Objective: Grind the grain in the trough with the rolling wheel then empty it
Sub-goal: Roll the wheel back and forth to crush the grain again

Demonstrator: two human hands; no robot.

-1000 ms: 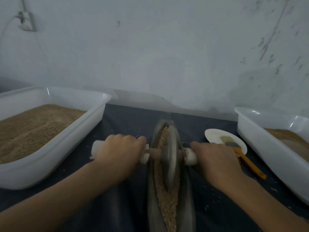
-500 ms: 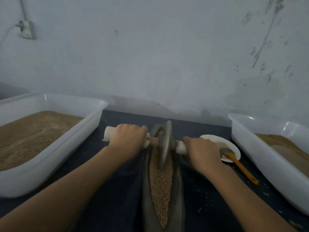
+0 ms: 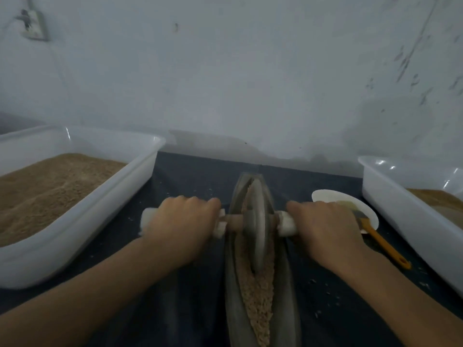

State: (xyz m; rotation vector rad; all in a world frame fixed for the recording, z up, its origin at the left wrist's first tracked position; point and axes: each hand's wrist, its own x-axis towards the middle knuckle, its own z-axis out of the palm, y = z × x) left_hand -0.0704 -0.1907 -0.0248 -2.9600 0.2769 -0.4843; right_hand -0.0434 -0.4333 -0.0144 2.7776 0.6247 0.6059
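A white tub (image 3: pixel 105 211) of grain sits left; the left hand (image 3: pixel 180 230) and right hand (image 3: pixel 328 231), fingers curled round the axle, hold the rolling wheel (image 3: pixel 255 226) upright in the grain-filled trough (image 3: pixel 231 284) on the table (image 3: pixel 175 309)

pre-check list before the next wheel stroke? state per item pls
1. Left hand grips the axle's left end: ok.
2. Right hand grips the right end: ok.
3. Wheel seated in the trough: ok.
4. Grain lies ahead of the wheel on the near side: ok.
5. Brush and plate clear of the right hand: not ok, right beside it.
6. Grain fine enough to empty: cannot tell.
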